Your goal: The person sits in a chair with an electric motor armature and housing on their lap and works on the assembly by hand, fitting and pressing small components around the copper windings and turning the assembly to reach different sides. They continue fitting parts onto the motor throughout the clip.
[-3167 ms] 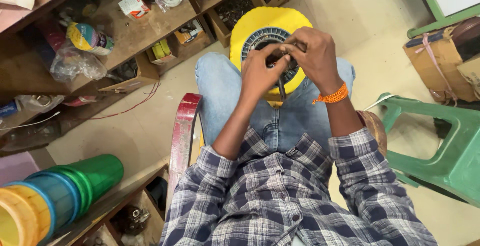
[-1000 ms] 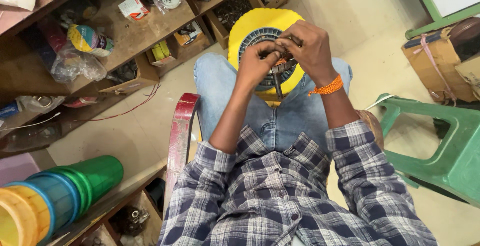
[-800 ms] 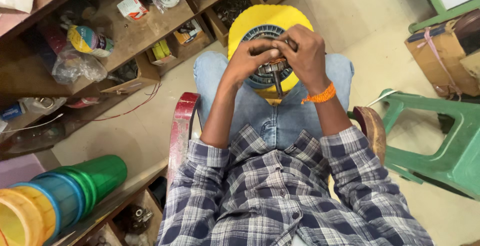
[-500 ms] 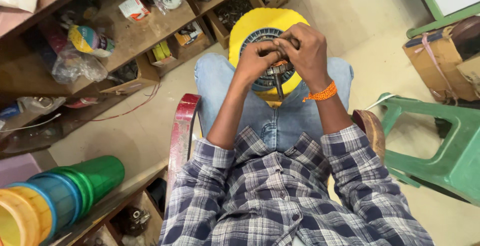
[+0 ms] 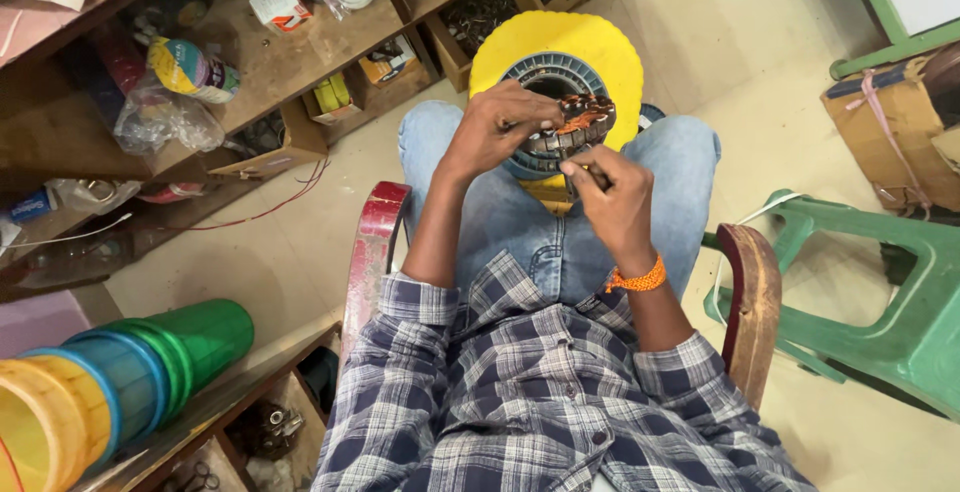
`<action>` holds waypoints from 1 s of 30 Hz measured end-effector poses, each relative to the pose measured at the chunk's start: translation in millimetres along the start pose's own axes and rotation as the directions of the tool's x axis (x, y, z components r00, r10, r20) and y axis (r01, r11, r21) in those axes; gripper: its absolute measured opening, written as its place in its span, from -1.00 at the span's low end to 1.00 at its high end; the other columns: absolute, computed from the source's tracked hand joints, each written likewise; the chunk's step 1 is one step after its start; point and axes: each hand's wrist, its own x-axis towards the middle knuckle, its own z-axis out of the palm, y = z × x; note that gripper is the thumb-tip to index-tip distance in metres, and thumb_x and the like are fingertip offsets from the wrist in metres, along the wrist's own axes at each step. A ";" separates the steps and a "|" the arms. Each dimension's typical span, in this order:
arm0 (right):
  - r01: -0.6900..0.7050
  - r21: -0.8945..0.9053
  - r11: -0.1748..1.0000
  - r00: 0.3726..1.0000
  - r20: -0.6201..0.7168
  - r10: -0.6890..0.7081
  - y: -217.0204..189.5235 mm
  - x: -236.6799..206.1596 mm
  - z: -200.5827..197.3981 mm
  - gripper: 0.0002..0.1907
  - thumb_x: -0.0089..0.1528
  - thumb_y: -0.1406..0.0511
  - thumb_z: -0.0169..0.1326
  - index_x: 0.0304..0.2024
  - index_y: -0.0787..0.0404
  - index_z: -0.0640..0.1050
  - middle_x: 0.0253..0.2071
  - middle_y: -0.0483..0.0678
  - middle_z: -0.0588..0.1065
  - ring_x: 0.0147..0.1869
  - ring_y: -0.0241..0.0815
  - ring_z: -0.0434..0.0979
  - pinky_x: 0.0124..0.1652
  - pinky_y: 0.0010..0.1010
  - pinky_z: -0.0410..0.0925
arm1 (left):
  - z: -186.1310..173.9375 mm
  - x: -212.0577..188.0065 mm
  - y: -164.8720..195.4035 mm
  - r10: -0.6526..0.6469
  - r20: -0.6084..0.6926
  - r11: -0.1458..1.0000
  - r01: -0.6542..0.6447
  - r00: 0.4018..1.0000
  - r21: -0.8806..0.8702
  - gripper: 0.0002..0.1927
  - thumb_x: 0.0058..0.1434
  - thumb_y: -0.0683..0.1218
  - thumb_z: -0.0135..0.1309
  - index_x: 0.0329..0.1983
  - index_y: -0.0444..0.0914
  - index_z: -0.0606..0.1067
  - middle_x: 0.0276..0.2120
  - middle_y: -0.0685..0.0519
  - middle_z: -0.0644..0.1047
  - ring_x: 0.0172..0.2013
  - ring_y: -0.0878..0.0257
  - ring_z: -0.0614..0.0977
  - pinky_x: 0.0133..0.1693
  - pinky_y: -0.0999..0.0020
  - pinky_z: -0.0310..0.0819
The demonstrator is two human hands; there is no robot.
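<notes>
Pale tiled floor (image 5: 760,42), cluttered wooden shelves (image 5: 290,62) left, green plastic stool (image 5: 890,292) right.

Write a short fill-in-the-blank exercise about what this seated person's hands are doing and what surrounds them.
1. The ring-shaped motor stator with copper windings rests on a round stool coloured ______.
2. The left hand grips the stator, while the ______ hand wears an orange wristband.
3. The plastic chair on the person's right is ______.
4. The person's shirt has a ______ pattern.

Missing words: yellow; right; green; checked
</notes>
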 end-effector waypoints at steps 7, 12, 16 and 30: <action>-0.157 0.347 0.925 0.987 0.016 0.161 47.3 -13.8 5.2 -0.93 0.33 0.42 0.20 -0.24 0.32 0.58 -0.44 -0.23 0.47 -0.38 -0.52 0.33 -0.38 -0.54 0.18 | -5.7 2.1 31.3 -0.111 -0.010 0.989 0.112 0.994 0.093 -0.77 0.17 -0.11 0.30 -0.10 -0.18 0.66 -0.10 0.06 0.69 -0.08 0.12 0.63 0.00 0.26 0.52; 0.069 0.028 0.997 0.994 -0.083 -0.067 39.1 -3.0 -29.5 -0.95 0.27 0.47 0.25 -0.23 0.34 0.62 -0.40 -0.09 0.50 -0.41 -0.39 0.32 -0.40 -0.48 0.18 | 20.3 -12.3 66.7 -0.074 -0.142 0.940 0.116 0.987 0.321 -0.49 0.09 0.05 0.39 0.10 -0.16 0.59 -0.04 0.05 0.62 -0.05 0.06 0.55 0.02 0.20 0.46; 0.157 -0.124 0.980 0.985 -0.054 -0.164 16.2 21.9 -48.2 -0.90 0.26 0.45 0.30 -0.25 0.34 0.60 -0.43 0.00 0.45 -0.44 -0.23 0.37 -0.39 -0.39 0.21 | 41.6 -17.6 66.4 -0.047 -0.289 0.910 0.160 0.956 0.383 -0.54 0.12 0.00 0.40 0.08 -0.16 0.58 -0.03 0.13 0.64 -0.05 0.15 0.57 -0.01 0.22 0.41; 0.551 -0.103 0.828 0.817 0.269 -0.510 3.0 94.5 -38.7 -0.84 0.29 0.38 0.29 -0.28 0.30 0.55 -0.33 0.00 0.53 -0.28 -0.05 0.57 -0.29 -0.31 0.38 | 55.1 -12.4 77.2 -0.123 -0.405 0.888 0.283 0.906 0.364 -0.56 0.07 -0.01 0.34 0.03 -0.20 0.60 -0.05 0.08 0.64 -0.01 0.11 0.58 0.05 0.16 0.39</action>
